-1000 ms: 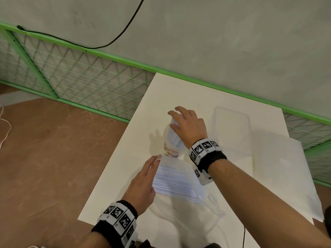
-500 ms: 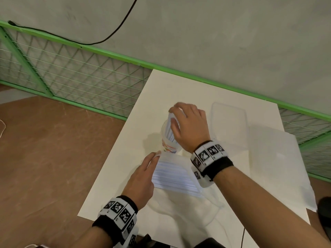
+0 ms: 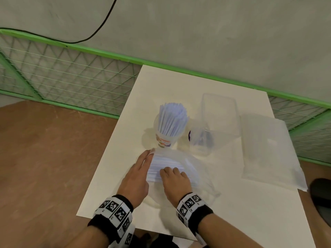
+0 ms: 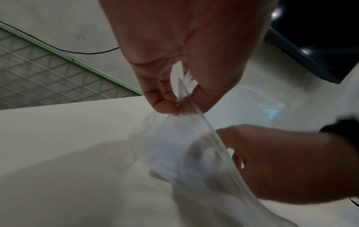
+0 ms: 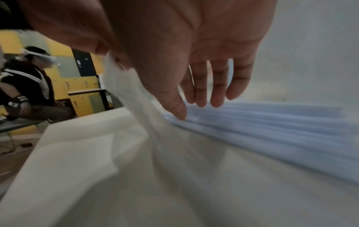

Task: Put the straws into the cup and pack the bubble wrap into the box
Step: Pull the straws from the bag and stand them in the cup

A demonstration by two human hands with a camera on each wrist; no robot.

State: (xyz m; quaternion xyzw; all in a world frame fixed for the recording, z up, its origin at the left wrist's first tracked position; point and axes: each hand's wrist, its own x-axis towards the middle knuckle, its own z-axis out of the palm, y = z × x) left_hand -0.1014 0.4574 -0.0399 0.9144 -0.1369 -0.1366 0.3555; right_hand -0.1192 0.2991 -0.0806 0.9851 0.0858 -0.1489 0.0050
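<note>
A printed paper cup (image 3: 163, 140) stands mid-table with a bunch of pale blue straws (image 3: 172, 120) upright in it. In front of it lies a clear plastic bag (image 3: 197, 169) holding more blue straws (image 3: 161, 164). My left hand (image 3: 150, 153) pinches the bag's open edge (image 4: 186, 95) between thumb and fingers. My right hand (image 3: 170, 170) reaches into the bag, its fingers (image 5: 217, 98) straight and touching the straws (image 5: 272, 130). A clear plastic box (image 3: 217, 120) stands right of the cup. The bubble wrap (image 3: 268, 153) lies flat to the right of the box.
The white table (image 3: 116, 176) ends close on the left, with brown floor beyond. A green mesh fence (image 3: 71, 81) and a grey wall run behind it. In the right wrist view another person (image 5: 29, 92) sits on a bench far off.
My right hand has let go of the straw bunch in the cup and moved back into the bag. My left hand still holds the bag's edge.
</note>
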